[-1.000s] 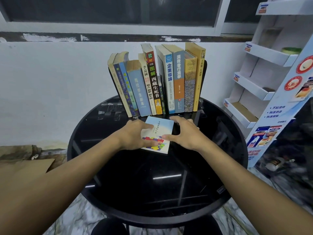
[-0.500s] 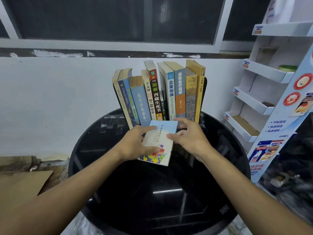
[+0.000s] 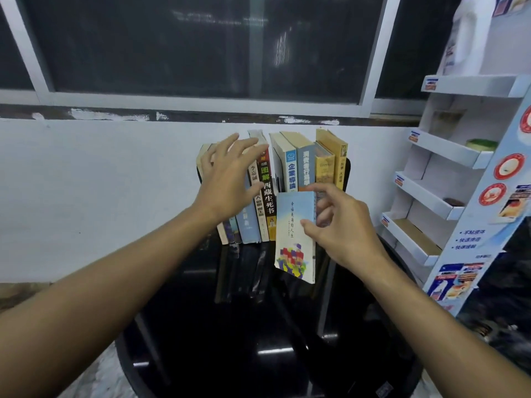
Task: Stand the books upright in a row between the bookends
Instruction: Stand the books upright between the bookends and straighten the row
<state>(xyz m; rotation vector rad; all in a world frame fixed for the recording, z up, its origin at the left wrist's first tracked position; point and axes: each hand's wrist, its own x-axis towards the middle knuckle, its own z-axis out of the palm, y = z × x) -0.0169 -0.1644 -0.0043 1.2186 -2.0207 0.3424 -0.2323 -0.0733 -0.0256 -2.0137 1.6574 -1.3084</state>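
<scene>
A row of several books (image 3: 290, 173) stands upright at the back of a round black table (image 3: 258, 340), between two black bookends; the right bookend (image 3: 348, 173) shows beside the last book. My right hand (image 3: 339, 225) pinches a small light-blue book (image 3: 294, 237) with a colourful lower cover and holds it upright above the table, in front of the row's middle. My left hand (image 3: 227, 173) has its fingers spread and lies against the leaning books at the left of the row. The left bookend is hidden behind that hand.
A white wall and a dark window lie just behind the books. A white cardboard display rack (image 3: 448, 179) with several shelves stands at the right, close to the table's edge. The floor shows at the lower left.
The small book was lifted off the table and turned upright, now held by my right hand alone. My left hand let go of it and moved up to the left books.
</scene>
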